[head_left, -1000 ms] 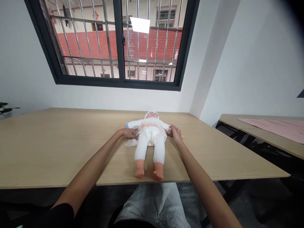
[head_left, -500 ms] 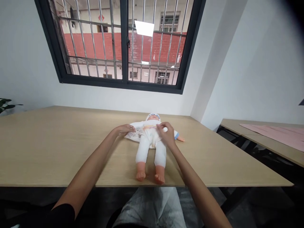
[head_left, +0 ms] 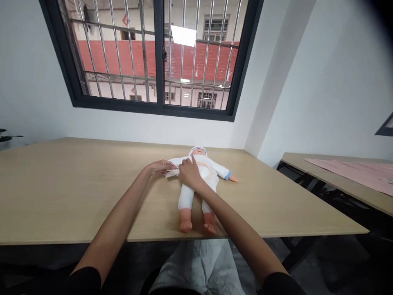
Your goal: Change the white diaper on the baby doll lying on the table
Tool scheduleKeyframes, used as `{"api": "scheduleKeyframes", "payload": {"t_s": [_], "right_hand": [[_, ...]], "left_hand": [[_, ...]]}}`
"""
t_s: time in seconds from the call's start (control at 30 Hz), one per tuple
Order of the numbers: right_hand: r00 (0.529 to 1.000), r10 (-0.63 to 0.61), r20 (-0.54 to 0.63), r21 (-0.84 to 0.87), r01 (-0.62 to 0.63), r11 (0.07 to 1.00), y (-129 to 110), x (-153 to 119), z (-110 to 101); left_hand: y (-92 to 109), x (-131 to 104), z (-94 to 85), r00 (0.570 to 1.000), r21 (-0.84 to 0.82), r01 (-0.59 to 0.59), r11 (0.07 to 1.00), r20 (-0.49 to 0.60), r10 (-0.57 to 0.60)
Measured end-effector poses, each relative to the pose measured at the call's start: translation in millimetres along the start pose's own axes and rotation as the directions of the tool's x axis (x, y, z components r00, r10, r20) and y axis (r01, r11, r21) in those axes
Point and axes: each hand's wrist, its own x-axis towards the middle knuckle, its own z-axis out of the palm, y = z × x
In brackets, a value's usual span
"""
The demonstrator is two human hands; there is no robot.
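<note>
A baby doll (head_left: 185,200) in white clothes with blue cuffs lies on its back on the table, feet toward me. Round its hips is a thin white diaper (head_left: 211,174) with a yellowish waistband; one side panel (head_left: 172,173) spreads out to the left. At that panel, my left hand (head_left: 162,165) is closed in a pinch on its edge. My right hand (head_left: 188,172) lies over the left side of the doll's waist, fingers curled and thumb raised. Its fingertips are turned away, so what they hold is hidden.
The wooden table (head_left: 92,188) reaches back to a wall under a barred window (head_left: 156,107). On the right, a second table carries a pink cloth (head_left: 353,170). Plant leaves (head_left: 9,137) show at the left edge.
My right hand has moved left, from the right side of the diaper across to its left side. My left hand stays by the side panel. The doll's legs have shifted slightly right.
</note>
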Motion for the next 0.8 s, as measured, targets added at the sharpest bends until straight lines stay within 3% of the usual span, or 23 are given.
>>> {"api": "scheduleKeyframes", "payload": {"t_s": [0.13, 0.3, 0.43, 0.63, 0.8], "right_hand": [[0.981, 0.192, -0.003, 0.053, -0.192, 0.980, 20, -2, -4], [0.940, 0.341, -0.012, 0.093, -0.338, 0.937, 23, 5, 0], [0.954, 0.298, 0.015, 0.146, -0.297, 0.944, 15, 11, 3], [0.988, 0.099, 0.119, 0.141, -0.116, 0.983, 13, 9, 2], [0.977, 0.125, 0.174, 0.068, -0.139, 0.988, 14, 9, 9]], "left_hand": [[-7, 1, -6.0, 0.996, -0.038, 0.033, 0.999, 0.084, -0.030], [-7, -5, -9.6, 0.989, -0.060, -0.058, 0.997, 0.133, 0.066], [-2, -8, -8.5, 0.978, -0.061, -0.121, 0.991, 0.162, 0.130], [4, -11, -4.4, 0.982, -0.138, -0.138, 0.981, 0.110, 0.154], [9, -14, 0.5, 0.984, -0.213, -0.148, 0.966, 0.062, 0.165]]}}
